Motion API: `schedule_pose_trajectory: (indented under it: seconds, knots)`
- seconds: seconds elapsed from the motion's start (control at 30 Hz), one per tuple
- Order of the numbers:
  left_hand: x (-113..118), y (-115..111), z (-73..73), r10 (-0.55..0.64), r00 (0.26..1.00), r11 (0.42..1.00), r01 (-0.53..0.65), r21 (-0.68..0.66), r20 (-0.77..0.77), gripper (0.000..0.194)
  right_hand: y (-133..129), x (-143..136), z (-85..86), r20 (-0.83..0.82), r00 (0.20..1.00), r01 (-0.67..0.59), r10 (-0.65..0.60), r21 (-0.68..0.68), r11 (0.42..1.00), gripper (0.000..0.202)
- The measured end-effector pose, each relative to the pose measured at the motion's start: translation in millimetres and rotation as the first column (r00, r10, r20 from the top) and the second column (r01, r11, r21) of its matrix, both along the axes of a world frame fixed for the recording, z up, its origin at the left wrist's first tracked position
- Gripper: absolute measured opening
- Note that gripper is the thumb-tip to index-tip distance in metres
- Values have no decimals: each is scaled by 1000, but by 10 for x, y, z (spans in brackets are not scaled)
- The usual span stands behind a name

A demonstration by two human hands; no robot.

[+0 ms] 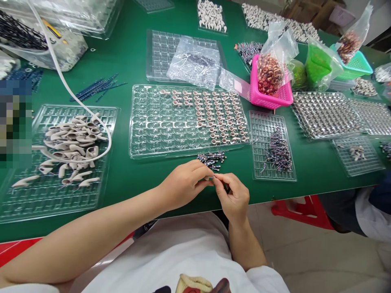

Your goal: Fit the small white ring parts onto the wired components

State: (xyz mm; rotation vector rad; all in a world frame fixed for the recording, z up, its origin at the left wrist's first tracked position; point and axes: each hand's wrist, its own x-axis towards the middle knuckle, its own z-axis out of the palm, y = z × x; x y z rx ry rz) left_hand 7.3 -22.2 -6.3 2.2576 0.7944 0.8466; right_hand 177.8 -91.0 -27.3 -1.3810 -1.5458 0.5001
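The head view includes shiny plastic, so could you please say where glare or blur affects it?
In the head view, glare streaks the central clear tray and the crumpled plastic bag; the right edge looks softer; the left edge is partly pixelated; the left hand and right hand are fairly sharp, though what they pinch is too small to identify.

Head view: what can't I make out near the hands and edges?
Head view: what the left hand and right hand pinch, hidden by their own grip.
Head view, right edge: dark pile, cut off by the frame.
Head view, left edge: whatever the pixelated patch covers.
Head view: details of the dark parts, too small.
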Motion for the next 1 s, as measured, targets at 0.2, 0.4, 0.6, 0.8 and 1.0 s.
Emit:
schedule_pose_trajectory:
  seconds: [0.2, 0.4, 0.6, 0.8, 1.0]
  knots:
    - [-34, 36, 163, 37, 999, 870, -37, -491, -10, 16, -4, 1, 2, -20, 1000, 22, -21, 25, 999, 18]
    - [-39, 54, 159, 95, 995, 789, -55, -612, 33, 17, -14, 18, -3, -90, 996, 2, -2, 5, 1000, 26]
    - [-40, 45, 107, 113, 992, 816, -56, -575, 64, 16, -10, 16, 14, -107, 994, 22, -24, -18, 1000, 15]
    - [-42, 44, 98, 103, 991, 847, -39, -530, 91, 14, -9, 16, 25, -107, 994, 20, -20, -7, 1000, 15]
    - [-35, 45, 120, 102, 989, 838, -25, -545, 111, 13, -25, 19, 14, -79, 996, 31, -29, 28, 999, 16]
